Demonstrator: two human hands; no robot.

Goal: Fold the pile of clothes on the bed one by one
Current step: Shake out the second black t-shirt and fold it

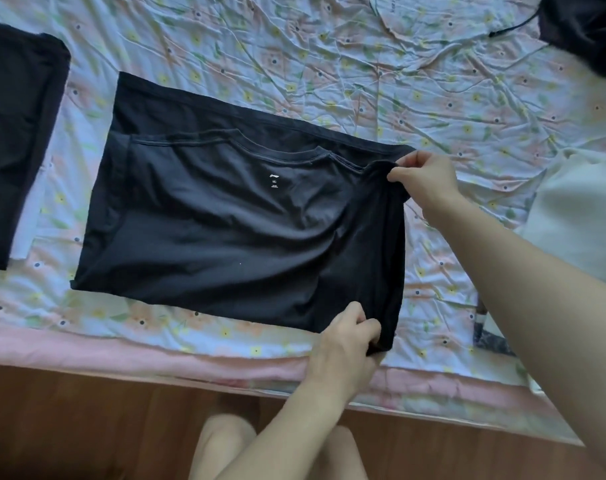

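**Inspector A:** Start with each grip.

**Inspector B:** The right hand (420, 178) pinches the far right corner of the dark shirt (225, 220), fingers curled on the cloth near the collar line. The left hand (343, 344) pinches the near right corner by the bed's edge. Both hold fabric; neither is idle. The right edge is lifted slightly between them.

**Inspector A:** Position of the shirt?

**Inspector B:** Lying on the floral sheet (329, 64) of the bed, mid-frame, otherwise flat. Collar and printed label face up. The left side looks already turned in, judging by the straight edge and the seam there.

**Inspector A:** Progress on the whole task?

**Inspector B:** Partial. A dark garment (14, 133) lies flat at the far left, apparently done. This shirt is mid-fold; I judge the right side is next to go over. Still waiting: a dark heap (585, 32) at the top right, and a white garment (578, 216) at the right edge. Whether more lies out of view, I cannot tell.

**Inspector A:** Risks?

**Inspector B:** Creases across the middle may set in if not smoothed.
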